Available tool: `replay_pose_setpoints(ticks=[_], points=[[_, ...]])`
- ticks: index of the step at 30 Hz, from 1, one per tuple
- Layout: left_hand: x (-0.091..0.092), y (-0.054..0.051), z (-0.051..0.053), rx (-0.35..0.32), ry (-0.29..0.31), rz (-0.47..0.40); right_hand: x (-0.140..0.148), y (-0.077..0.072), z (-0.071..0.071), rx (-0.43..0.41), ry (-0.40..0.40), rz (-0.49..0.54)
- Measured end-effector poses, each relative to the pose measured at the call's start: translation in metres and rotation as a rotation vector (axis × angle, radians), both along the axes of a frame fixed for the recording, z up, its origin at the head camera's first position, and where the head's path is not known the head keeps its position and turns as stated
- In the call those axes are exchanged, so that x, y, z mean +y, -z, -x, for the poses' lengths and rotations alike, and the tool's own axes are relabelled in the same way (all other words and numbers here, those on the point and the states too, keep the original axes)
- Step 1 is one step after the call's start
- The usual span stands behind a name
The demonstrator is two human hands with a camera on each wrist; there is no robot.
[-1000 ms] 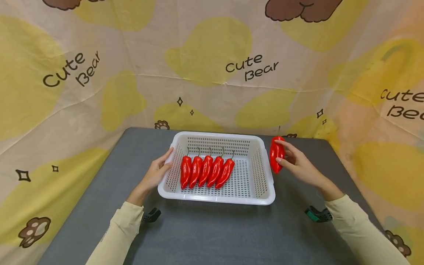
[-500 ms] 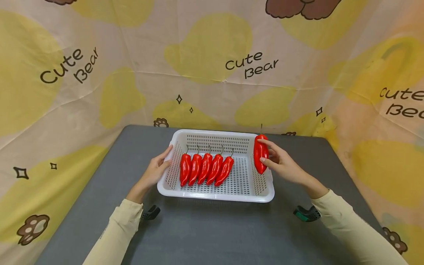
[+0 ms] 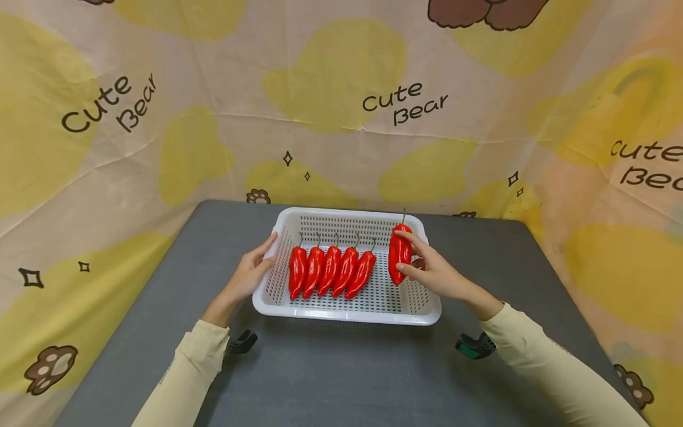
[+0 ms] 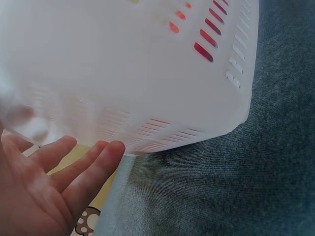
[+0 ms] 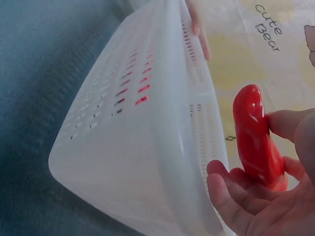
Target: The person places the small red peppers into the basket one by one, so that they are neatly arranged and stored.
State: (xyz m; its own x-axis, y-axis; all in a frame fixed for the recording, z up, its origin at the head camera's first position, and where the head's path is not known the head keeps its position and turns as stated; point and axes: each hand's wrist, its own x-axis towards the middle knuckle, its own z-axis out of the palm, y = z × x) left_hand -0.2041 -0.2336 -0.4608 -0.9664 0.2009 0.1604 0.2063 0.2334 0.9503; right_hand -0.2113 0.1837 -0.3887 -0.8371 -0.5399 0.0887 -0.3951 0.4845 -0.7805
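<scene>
In the head view a white perforated plastic basket [image 3: 347,316] stands on the grey table, holding several red chili peppers [image 3: 331,271] in a row toward its left, stems pointing away. My left hand [image 3: 246,276] grips the basket's left rim; in the left wrist view its other fingers [image 4: 93,172] lie along the outer wall. My right hand [image 3: 434,268] pinches another red chili pepper [image 3: 399,255] between thumb and fingers, over the right part of the basket, stem up and away. The right wrist view shows this pepper [image 5: 253,132] above the basket's rim [image 5: 172,113], apart from it.
Grey table surface [image 3: 341,373] surrounds the basket. A printed cloth [image 3: 331,89] with yellow patches hangs behind the table and at both sides. Dark straps [image 3: 476,346] sit at both wrists.
My right hand has carried its pepper leftward, from outside the basket's right rim to over its inside. The left hand stays at the left rim, and the row of peppers has not moved.
</scene>
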Motion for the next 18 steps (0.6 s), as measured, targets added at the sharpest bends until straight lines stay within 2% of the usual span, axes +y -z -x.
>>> replay_pose_setpoints(ticks=[8, 18], points=[[0.0, -0.001, -0.001, 0.002, -0.007, 0.012, -0.011, 0.006, 0.001, -0.022, 0.028, -0.012], [0.0, -0.002, 0.0, 0.005, -0.011, 0.02, -0.024, 0.014, 0.005, -0.054, 0.011, -0.022]])
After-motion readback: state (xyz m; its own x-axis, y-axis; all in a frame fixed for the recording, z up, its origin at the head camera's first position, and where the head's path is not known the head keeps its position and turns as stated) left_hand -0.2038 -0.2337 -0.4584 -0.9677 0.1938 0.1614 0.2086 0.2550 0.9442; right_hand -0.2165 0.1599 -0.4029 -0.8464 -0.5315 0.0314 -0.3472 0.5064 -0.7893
